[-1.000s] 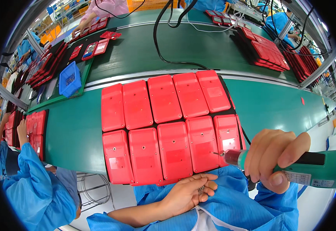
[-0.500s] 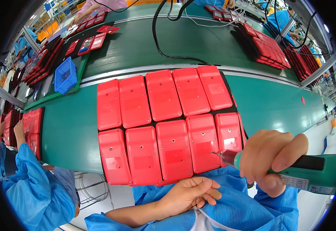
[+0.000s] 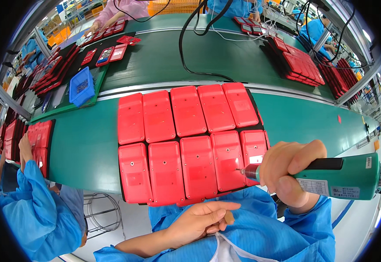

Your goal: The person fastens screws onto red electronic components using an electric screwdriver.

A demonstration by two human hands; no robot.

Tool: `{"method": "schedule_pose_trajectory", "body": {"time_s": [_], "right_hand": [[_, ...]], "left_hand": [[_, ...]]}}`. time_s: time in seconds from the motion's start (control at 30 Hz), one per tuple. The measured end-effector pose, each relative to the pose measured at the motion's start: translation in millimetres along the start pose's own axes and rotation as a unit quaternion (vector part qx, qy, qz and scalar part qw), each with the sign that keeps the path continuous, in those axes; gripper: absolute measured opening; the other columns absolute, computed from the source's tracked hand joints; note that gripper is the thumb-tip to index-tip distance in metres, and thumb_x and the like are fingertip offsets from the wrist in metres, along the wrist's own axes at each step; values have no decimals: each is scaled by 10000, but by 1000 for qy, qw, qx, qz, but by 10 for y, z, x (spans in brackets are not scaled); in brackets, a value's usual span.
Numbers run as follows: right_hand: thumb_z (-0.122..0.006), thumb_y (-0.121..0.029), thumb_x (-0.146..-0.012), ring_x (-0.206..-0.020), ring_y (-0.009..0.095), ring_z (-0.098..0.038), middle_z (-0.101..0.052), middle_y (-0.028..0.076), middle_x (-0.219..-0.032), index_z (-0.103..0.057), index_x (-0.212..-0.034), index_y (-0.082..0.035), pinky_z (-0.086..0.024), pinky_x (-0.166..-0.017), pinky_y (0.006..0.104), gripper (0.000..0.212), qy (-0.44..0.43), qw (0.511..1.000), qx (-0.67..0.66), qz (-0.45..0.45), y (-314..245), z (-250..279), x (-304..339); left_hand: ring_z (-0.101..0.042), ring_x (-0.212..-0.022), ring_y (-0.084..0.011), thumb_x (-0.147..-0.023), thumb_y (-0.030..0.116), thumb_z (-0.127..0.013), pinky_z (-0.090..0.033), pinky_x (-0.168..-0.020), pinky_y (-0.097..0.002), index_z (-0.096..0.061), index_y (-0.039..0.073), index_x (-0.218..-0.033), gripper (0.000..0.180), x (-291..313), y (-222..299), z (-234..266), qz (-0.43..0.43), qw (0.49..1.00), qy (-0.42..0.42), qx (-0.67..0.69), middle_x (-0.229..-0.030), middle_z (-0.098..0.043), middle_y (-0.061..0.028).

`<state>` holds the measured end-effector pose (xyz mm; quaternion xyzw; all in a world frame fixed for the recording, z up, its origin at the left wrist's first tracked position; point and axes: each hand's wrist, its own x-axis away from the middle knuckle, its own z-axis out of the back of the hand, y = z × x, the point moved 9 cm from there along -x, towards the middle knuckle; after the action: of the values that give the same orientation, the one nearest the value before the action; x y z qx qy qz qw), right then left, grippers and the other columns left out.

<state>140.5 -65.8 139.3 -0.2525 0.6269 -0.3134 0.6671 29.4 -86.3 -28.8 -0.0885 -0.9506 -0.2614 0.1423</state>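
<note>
My right hand (image 3: 288, 172) is wrapped round a green electric screwdriver (image 3: 352, 174) with a dark grip strip and white labels. Its bit points left, over the near row of red plastic housings (image 3: 198, 159); whether it touches one I cannot tell. The housings lie in two rows on a black tray (image 3: 149, 143), with small holes in their backs. Below the near row, close to my body, is my left hand (image 3: 199, 220). Its index finger points right while the thumb presses on the curled fingers; what they pinch is hidden.
A blue bin (image 3: 82, 86) of small parts stands at the left. More red housings (image 3: 302, 65) are stacked at the back right. A black cable (image 3: 181, 54) hangs over the green bench (image 3: 85, 144). A co-worker in blue (image 3: 41, 209) sits at the left, hands on other housings.
The screwdriver in my right hand has moved left and slightly up. My left index finger has stretched out, and the small metal bits seen at those fingertips are now hidden. The view has shifted slightly.
</note>
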Motion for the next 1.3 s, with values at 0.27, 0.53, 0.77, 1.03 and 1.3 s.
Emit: {"method": "schedule_pose_trajectory", "body": {"time_s": [0.27,0.53,0.77,1.03,1.3], "right_hand": [[-592,53,-673,-437,184,-506,-488,66,-566,-357,-918,-42,-441,-407,312,352,72,995,-12,65,-239,33,14],[-600,-52,-758,-350,125,-502,-509,69,-500,-360,-829,-46,-438,-302,212,251,146,956,-142,209,-663,-51,13],[-579,-85,-787,-374,134,-535,-526,49,-511,-353,-861,-60,-427,-326,224,239,110,972,-99,180,-600,-147,-1],[-574,-86,-793,-379,136,-538,-527,45,-513,-353,-863,-64,-425,-327,225,232,98,977,-99,162,-585,-197,-27],[-574,-59,-782,-376,144,-539,-527,52,-509,-353,-854,-54,-432,-323,228,233,79,980,-120,137,-556,-205,-77]], "left_hand": [[-363,-530,-78,-906,258,-405,-280,-463,-183,-467,39,-857,232,94,58,29,-45,997,62,32,-691,-522,-82],[-341,-513,-89,-903,255,-405,-280,-450,-194,-497,44,-879,232,45,276,99,-134,974,112,142,-610,-441,-40],[-324,-505,-81,-904,266,-398,-272,-438,-193,-500,39,-891,249,50,278,91,-145,973,96,153,-611,-438,-38],[-316,-483,-77,-901,262,-412,-263,-427,-194,-519,33,-842,260,37,272,92,-149,972,104,146,-566,-425,-27],[-318,-471,-83,-894,267,-433,-270,-437,-204,-543,34,-770,285,39,234,111,-131,983,111,71,-532,-411,-24]]}}
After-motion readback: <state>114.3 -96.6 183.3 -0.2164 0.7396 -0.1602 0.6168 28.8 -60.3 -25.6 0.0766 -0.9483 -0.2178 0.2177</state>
